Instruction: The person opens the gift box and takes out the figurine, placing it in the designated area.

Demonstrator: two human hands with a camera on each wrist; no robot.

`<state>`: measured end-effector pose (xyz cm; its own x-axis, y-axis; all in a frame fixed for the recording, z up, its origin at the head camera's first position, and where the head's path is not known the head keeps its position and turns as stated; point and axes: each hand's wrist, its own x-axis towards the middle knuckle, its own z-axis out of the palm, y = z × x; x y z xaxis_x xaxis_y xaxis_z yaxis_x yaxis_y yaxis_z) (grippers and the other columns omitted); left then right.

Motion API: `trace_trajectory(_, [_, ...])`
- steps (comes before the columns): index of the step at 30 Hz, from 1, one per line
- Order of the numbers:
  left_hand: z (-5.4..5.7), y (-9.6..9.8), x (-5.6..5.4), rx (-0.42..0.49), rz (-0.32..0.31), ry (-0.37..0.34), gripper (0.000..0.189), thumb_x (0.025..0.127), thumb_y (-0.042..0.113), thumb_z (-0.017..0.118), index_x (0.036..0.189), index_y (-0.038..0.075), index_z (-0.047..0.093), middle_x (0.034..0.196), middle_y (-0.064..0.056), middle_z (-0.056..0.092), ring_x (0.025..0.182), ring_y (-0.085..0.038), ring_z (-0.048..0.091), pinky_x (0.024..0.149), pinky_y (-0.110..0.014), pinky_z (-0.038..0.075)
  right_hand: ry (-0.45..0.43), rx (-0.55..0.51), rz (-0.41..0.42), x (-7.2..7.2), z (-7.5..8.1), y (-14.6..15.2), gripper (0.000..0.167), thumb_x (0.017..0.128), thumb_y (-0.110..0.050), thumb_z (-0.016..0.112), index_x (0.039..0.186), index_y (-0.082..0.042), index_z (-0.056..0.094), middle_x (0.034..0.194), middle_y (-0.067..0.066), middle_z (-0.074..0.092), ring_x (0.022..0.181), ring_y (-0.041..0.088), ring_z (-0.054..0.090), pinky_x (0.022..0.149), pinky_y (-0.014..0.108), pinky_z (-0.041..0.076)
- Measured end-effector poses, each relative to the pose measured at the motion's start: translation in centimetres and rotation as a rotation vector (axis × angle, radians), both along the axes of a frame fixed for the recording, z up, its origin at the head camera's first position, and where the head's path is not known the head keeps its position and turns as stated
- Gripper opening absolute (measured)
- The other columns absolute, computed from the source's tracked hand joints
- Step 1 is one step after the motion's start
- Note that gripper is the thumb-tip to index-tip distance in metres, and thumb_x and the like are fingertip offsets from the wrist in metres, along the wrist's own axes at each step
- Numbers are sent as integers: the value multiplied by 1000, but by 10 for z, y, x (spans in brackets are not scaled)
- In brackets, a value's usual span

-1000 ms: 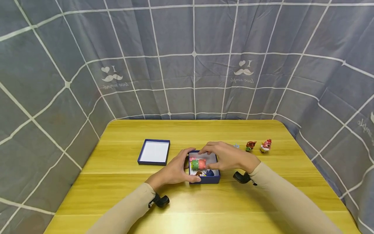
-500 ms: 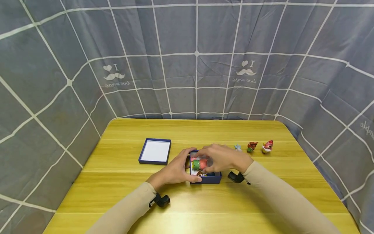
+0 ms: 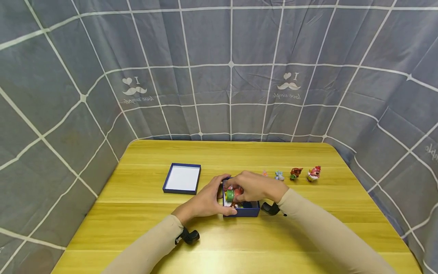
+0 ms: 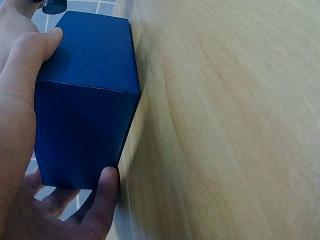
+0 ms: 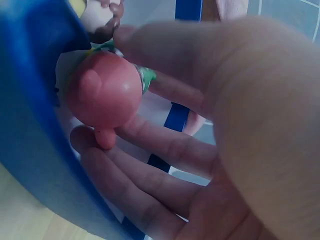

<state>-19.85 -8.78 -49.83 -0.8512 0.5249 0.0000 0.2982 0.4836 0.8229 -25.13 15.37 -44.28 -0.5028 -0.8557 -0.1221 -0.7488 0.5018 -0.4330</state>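
Observation:
My left hand holds a blue box at its left side, thumb on the near wall and fingers at the far side. The left wrist view shows the hand spanning the box from wall to wall. Inside lies a figurine with a pink head and green body. My right hand reaches in and grips this figurine, thumb on one side and fingers on the other. Beside it in the box, a brown-and-white figure is partly seen; a dark blue item is mostly hidden.
A square blue lid with a white inside lies left of the box. To the right stand a tiny pink figure, a pale blue one, a brown-and-green one and a red-and-white one. A grey curtain surrounds the table.
My right hand has moved left over the box, and its fingers have come round the pink-headed figurine. The tiny pink figure has come into sight behind it. My left hand keeps its hold.

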Motion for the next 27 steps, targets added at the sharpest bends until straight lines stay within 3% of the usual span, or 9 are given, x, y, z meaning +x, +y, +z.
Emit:
trace_trajectory(9, [-3,1,-1,-15,3,1,121,92,50,99,183,12,29,173,-16,49,138,-23,62,123,-52,53,-14,-16,-16,1,-2,0,30,106,-10,84,136,-13,80,85,-6,69,67,-1,51,65,19,44])
trace_trajectory(17, [-2,1,0,-21,1,23,124,90,53,99,183,11,30,176,-14,49,150,-27,59,131,-57,48,-15,-40,-26,4,-1,2,31,105,-9,85,136,-12,81,83,-7,68,66,-1,51,63,18,44])
trace_trajectory(27, [-3,1,0,-29,7,28,122,91,52,100,183,13,30,171,-13,52,135,-22,63,122,-51,54,10,-44,-41,6,-1,4,35,106,-12,85,140,-12,81,89,-7,70,69,-1,52,64,19,45])
